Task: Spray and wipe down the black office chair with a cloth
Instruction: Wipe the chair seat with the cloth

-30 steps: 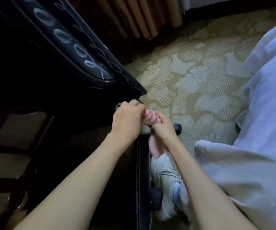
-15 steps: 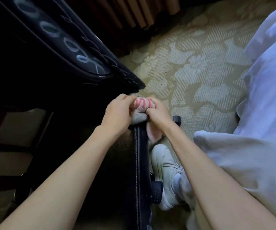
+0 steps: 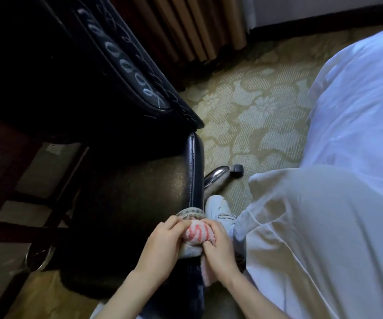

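Cloth (image 3: 197,234) slid nearer along chair (image 3: 128,203) edge, left hand (image 3: 162,245), right hand (image 3: 218,247) — fingers (image 3: 177,223) gripping it

Both forearms reach fwd. L grip (image 3: 162,240) & R grip (image 3: 218,249) side by side, fingers curled, pinching cloth (image 3: 198,234) btwn them.

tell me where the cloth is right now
Head view, low centre: the cloth is draped over the right edge of the chair seat, gripped between the left hand and right hand, beside a white shoe.
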Available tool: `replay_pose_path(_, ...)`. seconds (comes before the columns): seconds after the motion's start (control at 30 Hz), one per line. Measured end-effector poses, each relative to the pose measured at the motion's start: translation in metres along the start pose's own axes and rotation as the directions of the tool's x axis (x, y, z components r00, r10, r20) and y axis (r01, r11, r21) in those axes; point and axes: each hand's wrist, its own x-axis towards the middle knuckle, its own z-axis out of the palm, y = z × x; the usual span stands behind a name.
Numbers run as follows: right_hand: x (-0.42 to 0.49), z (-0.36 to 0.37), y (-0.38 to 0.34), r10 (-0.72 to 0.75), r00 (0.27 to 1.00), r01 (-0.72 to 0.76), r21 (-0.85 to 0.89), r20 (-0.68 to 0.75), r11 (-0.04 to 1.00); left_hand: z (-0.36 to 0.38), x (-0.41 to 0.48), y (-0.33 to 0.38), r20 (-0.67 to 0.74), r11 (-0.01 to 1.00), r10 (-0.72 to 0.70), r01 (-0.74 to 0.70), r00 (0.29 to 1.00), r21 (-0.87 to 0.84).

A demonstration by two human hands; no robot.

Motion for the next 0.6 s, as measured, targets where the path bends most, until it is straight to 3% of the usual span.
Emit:
replay_pose_path(0.17, -0.076, 0.013, 0.020, 0.157, 0.985, -0.159, 0.021, 0.064, 0.987, 0.015, -0.066, 0.014, 0.100, 0.999, -0.044, 0.041, 0.994, 0.024)
replay_pose_path(0.37, -0.081, 0.019, 0.025, 0.212, 0.975, -0.214, 0.027, 0.059, 0.976, 0.024, -0.085, 0.007, 0.069, 0.993, -0.063, 0.056, 0.996, 0.107)
replay_pose_path(0.6, -0.024, 0.005, 0.007, 0.225, 0.974, -0.223, 0.130, -0.002, 0.966, 0.008, -0.010, 0.010, -0.076, 0.970, 0.153, -0.135, 0.985, 0.204)
